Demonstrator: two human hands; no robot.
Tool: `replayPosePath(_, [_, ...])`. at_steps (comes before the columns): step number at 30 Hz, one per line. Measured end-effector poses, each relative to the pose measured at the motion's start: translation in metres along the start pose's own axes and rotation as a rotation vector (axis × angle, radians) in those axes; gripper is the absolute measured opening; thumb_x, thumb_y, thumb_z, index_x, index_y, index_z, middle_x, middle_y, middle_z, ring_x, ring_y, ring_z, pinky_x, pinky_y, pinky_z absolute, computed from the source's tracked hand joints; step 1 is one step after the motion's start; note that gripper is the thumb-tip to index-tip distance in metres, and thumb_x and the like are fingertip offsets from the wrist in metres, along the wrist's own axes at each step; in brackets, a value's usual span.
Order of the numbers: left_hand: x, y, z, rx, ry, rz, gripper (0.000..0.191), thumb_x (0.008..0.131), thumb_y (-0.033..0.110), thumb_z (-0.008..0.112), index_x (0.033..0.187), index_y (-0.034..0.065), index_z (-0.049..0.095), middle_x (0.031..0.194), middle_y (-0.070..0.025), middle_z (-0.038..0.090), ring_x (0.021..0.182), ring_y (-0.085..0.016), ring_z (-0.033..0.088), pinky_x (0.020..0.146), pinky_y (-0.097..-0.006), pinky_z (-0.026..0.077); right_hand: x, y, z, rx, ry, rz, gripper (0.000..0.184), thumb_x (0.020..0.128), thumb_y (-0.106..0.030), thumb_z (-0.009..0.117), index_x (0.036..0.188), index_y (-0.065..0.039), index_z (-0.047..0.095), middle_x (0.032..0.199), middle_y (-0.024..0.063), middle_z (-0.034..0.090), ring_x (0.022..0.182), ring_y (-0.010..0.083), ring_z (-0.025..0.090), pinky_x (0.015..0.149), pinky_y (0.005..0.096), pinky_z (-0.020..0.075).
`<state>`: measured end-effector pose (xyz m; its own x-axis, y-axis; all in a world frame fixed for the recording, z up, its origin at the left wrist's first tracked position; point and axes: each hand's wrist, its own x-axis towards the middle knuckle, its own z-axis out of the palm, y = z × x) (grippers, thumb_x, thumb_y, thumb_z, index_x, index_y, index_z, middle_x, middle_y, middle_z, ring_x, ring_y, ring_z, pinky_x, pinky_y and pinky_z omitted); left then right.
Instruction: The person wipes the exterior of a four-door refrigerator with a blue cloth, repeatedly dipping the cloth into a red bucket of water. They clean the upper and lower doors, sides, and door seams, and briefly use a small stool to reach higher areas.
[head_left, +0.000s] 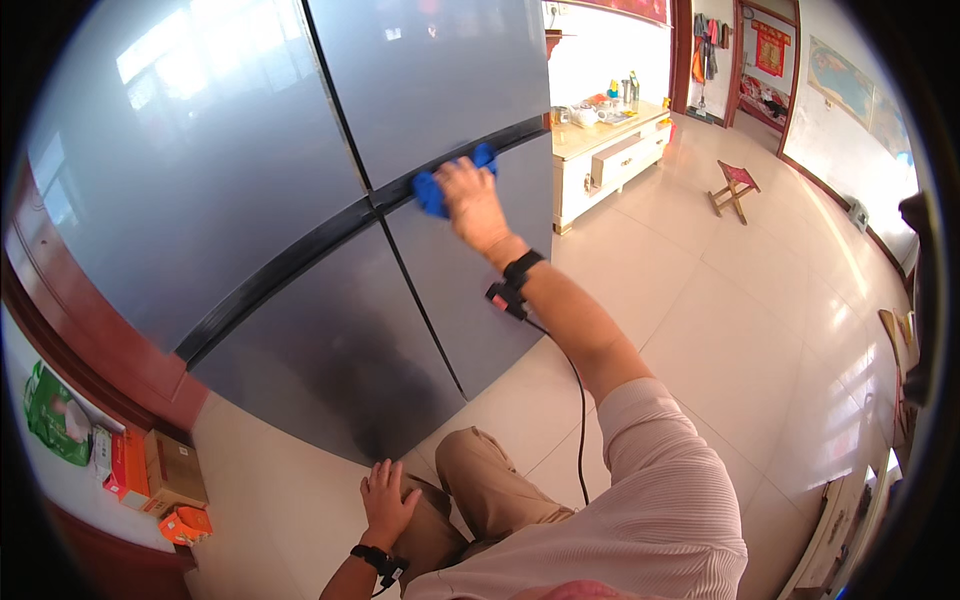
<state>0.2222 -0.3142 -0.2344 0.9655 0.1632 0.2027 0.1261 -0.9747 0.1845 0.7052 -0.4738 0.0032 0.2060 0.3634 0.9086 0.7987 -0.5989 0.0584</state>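
Note:
A grey four-door refrigerator (247, 195) with glossy doors fills the space before me. My right hand (471, 196) presses a blue cloth (430, 193) against the black horizontal handle strip (300, 255), just right of the vertical door gap. Part of the cloth sticks out above my fingers; the rest lies under my palm. A black strap with a small cabled device (507, 300) is on my right wrist. My left hand (388, 504) rests on my bent knee with its fingers somewhat apart, holding nothing. Another strapped device (382, 564) sits on that wrist.
A low cabinet (615, 161) with a teapot (586, 114) and bottles stands beyond the refrigerator's right side. A folding stool (735, 191) is on the tiled floor. At left are cardboard boxes (174, 472), an orange container (185, 525) and a green bag (56, 416). A black cable (582, 420) hangs beneath my right arm.

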Motion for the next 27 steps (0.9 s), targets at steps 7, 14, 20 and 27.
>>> replayPosePath(7, [-0.003, -0.009, 0.001, 0.017, 0.014, -0.057, 0.053, 0.082, 0.033, 0.077, 0.126, 0.0076, 0.063, 0.14, -0.0123, 0.055, 0.135, -0.036, 0.045, 0.112, -0.0602, 0.03, -0.001, 0.176, 0.009, -0.044, -0.054, 0.249, 0.044, 0.084, 0.002, 0.053, 0.126, -0.007, 0.066, 0.137, 0.0125, 0.059, 0.134, 0.0387, 0.05, 0.107, 0.0483, 0.0423])
replayPosePath(14, [-0.006, -0.009, -0.008, 0.067, 0.061, -0.09, 0.052, 0.079, 0.031, 0.079, 0.122, 0.0068, 0.064, 0.136, -0.0116, 0.056, 0.131, -0.035, 0.047, 0.11, -0.0562, 0.032, 0.013, 0.212, 0.021, -0.182, -0.013, 0.414, 0.032, 0.086, -0.006, 0.053, 0.113, -0.003, 0.07, 0.124, 0.0162, 0.065, 0.127, 0.0444, 0.054, 0.1, 0.0537, 0.0492])
replayPosePath(20, [-0.009, -0.005, 0.0, 0.066, 0.105, -0.078, 0.049, 0.081, 0.03, 0.077, 0.122, 0.0074, 0.064, 0.136, -0.0115, 0.057, 0.131, -0.035, 0.047, 0.111, -0.0575, 0.032, 0.001, 0.103, 0.02, -0.014, 0.188, 0.153, 0.034, 0.08, -0.001, 0.058, 0.113, -0.002, 0.069, 0.122, 0.0168, 0.067, 0.119, 0.0423, 0.057, 0.101, 0.0514, 0.044])
replayPosePath(27, [0.002, -0.012, 0.012, 0.02, 0.081, -0.029, 0.049, 0.083, 0.03, 0.076, 0.123, 0.0052, 0.062, 0.138, -0.0135, 0.056, 0.133, -0.037, 0.047, 0.112, -0.0601, 0.032, 0.012, -0.03, 0.008, 0.309, 0.11, 0.133, 0.033, 0.072, -0.002, 0.069, 0.105, -0.01, 0.071, 0.113, 0.0136, 0.067, 0.11, 0.0367, 0.06, 0.097, 0.0475, 0.047])
